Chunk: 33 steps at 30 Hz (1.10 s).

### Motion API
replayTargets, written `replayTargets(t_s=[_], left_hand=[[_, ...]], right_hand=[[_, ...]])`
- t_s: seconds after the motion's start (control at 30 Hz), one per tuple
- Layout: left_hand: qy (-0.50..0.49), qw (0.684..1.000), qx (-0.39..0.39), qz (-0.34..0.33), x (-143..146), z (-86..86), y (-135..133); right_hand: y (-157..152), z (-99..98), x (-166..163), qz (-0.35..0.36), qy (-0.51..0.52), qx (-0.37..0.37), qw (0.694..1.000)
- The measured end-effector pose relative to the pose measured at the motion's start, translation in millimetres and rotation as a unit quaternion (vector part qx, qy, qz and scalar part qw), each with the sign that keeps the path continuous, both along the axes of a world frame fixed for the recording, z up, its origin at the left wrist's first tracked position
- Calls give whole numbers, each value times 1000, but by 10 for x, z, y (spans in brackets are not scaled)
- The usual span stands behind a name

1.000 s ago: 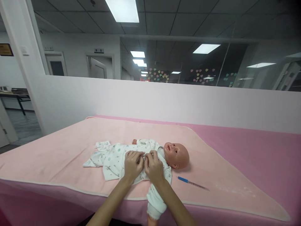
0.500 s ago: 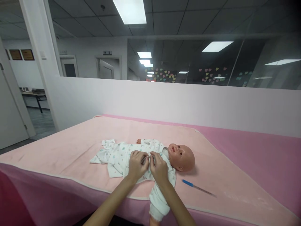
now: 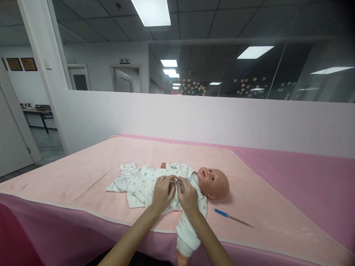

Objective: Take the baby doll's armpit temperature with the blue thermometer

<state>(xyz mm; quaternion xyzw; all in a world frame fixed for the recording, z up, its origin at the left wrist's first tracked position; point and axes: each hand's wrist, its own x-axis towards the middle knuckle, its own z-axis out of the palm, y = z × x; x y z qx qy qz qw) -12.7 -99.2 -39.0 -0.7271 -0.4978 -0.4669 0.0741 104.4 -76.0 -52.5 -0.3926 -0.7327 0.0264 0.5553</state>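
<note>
A baby doll (image 3: 213,182) lies on its back on a light pink blanket (image 3: 83,177), head to the right. It wears a white printed romper (image 3: 138,184). My left hand (image 3: 163,192) and my right hand (image 3: 187,196) rest side by side on the doll's chest, fingers curled and pinching the romper's front fabric. One white sleeve (image 3: 187,236) of the romper hangs over the near table edge under my right forearm.
A thin stick with a blue end (image 3: 232,218) lies on the blanket right of the doll. The darker pink table cover (image 3: 305,177) reaches to a low white wall (image 3: 194,118) behind. An open doorway (image 3: 39,125) is at the far left.
Both hands stay pinched on the romper at the doll's chest, shifting only slightly. The view has swung a little, so the doll sits further right than a second ago.
</note>
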Motion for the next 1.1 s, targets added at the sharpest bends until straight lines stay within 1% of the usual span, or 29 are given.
replayTargets(t_s=[0.27,0.5,0.67,0.9,1.1], left_hand=[[35,998,0,59,43,66,-31],[59,995,6,79,41,45,-13],[49,996,13,74,49,54,-23],[79,993,8,91,59,62,-25],[84,993,5,77,47,39,-8]], right_hand=[[-10,9,-2,10,14,-3,1000],[-11,12,8,24,16,-2,1000],[-11,5,11,32,22,-16,999],[-11,4,12,32,29,-23,999],[-18,23,19,35,28,-21,999]])
